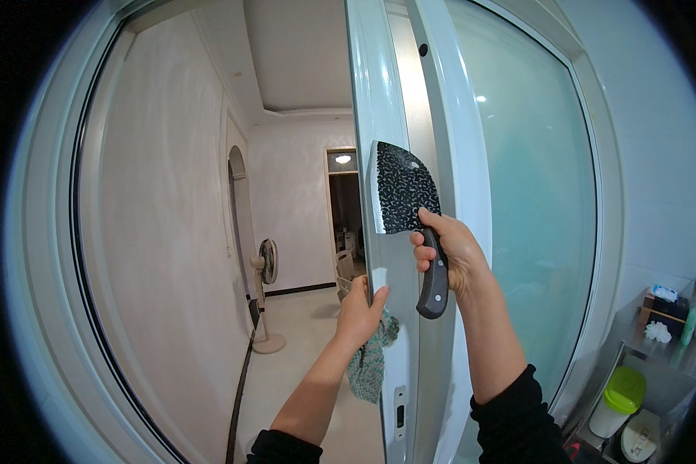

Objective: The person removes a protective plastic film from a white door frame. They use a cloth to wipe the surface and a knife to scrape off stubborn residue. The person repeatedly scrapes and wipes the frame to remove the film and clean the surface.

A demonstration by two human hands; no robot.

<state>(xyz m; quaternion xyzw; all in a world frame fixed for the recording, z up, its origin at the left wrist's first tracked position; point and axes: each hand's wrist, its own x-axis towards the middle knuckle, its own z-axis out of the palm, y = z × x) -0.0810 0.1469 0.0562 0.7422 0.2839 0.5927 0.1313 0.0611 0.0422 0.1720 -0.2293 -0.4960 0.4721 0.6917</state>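
Note:
My right hand [455,249] is closed on the dark riveted handle of a cleaver [406,191], its thumb against the blade's base. The broad blade points up, black and patterned, with a bright edge towards the left. Behind it stands the white frame of a sliding glass door [403,290]. Lower left, my left hand [361,316] grips the edge of this door frame, thumb on the near face, other fingers partly hidden behind it. A green and white cloth [371,362] hangs below my left palm; how it is held is hidden.
Beyond the doorway are a pedestal fan [267,261], a pale chair [344,265] and a white wall [168,203]. Frosted glass [533,203] fills the panel to the right. At the lower right, a metal shelf [655,354] holds boxes, a bottle and a green-lidded container [623,391].

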